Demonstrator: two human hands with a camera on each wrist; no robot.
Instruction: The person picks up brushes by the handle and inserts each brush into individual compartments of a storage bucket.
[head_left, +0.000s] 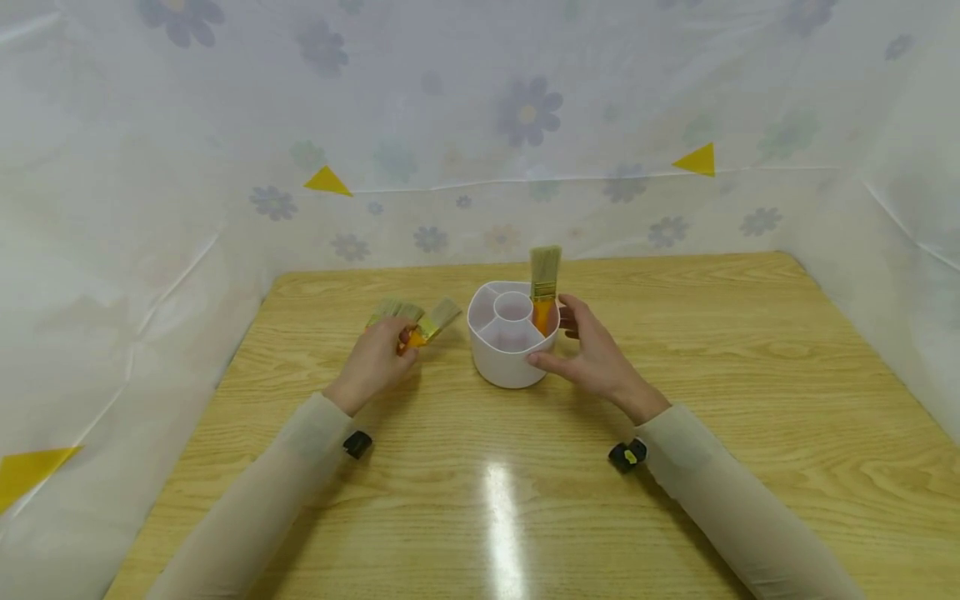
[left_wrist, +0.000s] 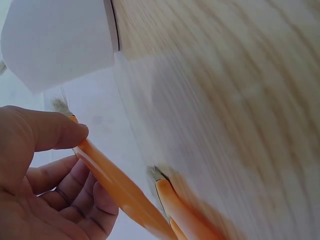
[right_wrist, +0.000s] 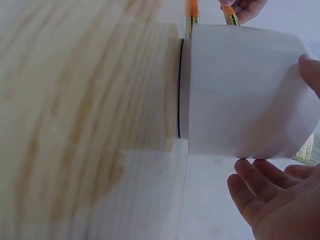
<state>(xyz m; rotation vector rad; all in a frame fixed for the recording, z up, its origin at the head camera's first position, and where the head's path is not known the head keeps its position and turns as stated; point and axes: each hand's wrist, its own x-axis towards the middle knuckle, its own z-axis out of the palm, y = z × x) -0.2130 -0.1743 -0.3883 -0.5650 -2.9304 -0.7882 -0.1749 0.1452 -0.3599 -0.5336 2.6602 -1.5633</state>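
My left hand [head_left: 375, 357] pinches a paintbrush [left_wrist: 112, 177] by its orange handle between thumb and fingers, bristles angled toward the container. Beside and partly behind that hand, more paintbrushes [head_left: 387, 309] lie on the table, their pale bristles pointing away from me. A white round divided container [head_left: 504, 365] stands upright at the table's middle, with a central ring and several compartments around it. One paintbrush [head_left: 545, 271] stands bristles up in its right compartment. My right hand [head_left: 596, 357] holds the container's right side, thumb at the front rim and fingers [right_wrist: 255, 182] against the side wall.
The wood-grain table [head_left: 720, 350] reaches back to a pale flowered curtain [head_left: 450, 108], which also hangs at both sides. Yellow triangles [head_left: 699, 160] mark the curtain. A small black device [head_left: 357, 444] sits at each wrist.
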